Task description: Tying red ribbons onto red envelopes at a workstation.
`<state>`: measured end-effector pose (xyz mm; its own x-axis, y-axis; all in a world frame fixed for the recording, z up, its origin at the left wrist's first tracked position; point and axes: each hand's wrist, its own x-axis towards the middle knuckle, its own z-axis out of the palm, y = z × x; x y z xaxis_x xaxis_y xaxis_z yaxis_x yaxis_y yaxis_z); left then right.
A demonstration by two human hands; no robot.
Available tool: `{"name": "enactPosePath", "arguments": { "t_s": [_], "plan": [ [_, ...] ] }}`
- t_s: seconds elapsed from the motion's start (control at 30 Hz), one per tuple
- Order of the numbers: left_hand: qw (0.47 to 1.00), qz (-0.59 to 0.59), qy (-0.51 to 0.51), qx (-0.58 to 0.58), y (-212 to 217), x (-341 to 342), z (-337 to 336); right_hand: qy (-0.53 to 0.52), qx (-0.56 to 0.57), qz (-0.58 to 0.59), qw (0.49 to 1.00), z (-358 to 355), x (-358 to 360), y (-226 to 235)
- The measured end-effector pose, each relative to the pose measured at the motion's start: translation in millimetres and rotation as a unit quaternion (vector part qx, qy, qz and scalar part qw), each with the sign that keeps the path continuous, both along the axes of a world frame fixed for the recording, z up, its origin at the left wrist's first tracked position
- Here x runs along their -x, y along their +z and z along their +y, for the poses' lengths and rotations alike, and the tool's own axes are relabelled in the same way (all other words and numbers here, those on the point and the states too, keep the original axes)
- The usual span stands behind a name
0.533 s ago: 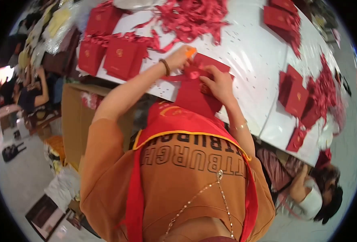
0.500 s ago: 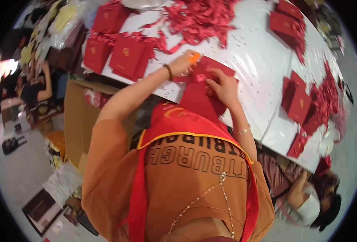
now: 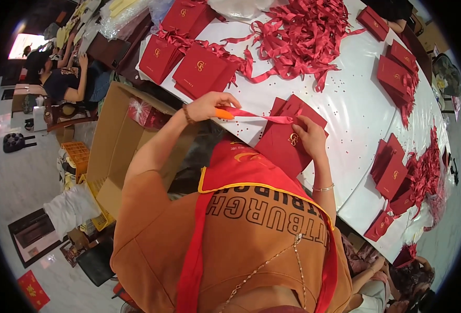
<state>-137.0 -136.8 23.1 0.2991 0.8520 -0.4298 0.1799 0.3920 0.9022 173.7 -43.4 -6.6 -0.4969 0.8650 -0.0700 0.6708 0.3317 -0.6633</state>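
Observation:
My left hand (image 3: 208, 107) is closed on one end of a shiny red ribbon (image 3: 251, 114), pulled out taut to the left. An orange cover or piece (image 3: 223, 113) shows at its fingers; I cannot tell which. The ribbon runs to the top of a red paper bag (image 3: 280, 140) with a gold emblem, lying flat at the table's near edge. There my right hand (image 3: 312, 138) pinches the ribbon against the bag, thumb and forefinger together. More red card or bag (image 3: 309, 112) sticks out behind the right fingers.
Stacks of red bags (image 3: 201, 70) with ribbon handles stand at the table's left; more bags (image 3: 392, 175) lie at the right. Loose red ribbons (image 3: 298, 39) are heaped at the far side of the white table (image 3: 353, 117). A cardboard box (image 3: 118, 141) stands left of me. Other people sit nearby.
My left hand has moved left and away from the bag, drawing the ribbon out straight. My right hand stays at the bag's top. The whole view has shifted and turned slightly.

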Motion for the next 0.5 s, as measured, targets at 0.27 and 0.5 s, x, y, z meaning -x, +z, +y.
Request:
{"name": "enactPosePath", "arguments": {
  "t_s": [0.27,0.5],
  "plan": [
    [0.993,-0.035,0.109,-0.026,8,22,-8,-0.003,0.011,-0.015,1.000,0,-2,1],
    [0.894,0.259,0.244,-0.273,-49,1,1,0.036,0.010,-0.034,0.999,12,-5,12]
  ]
}}
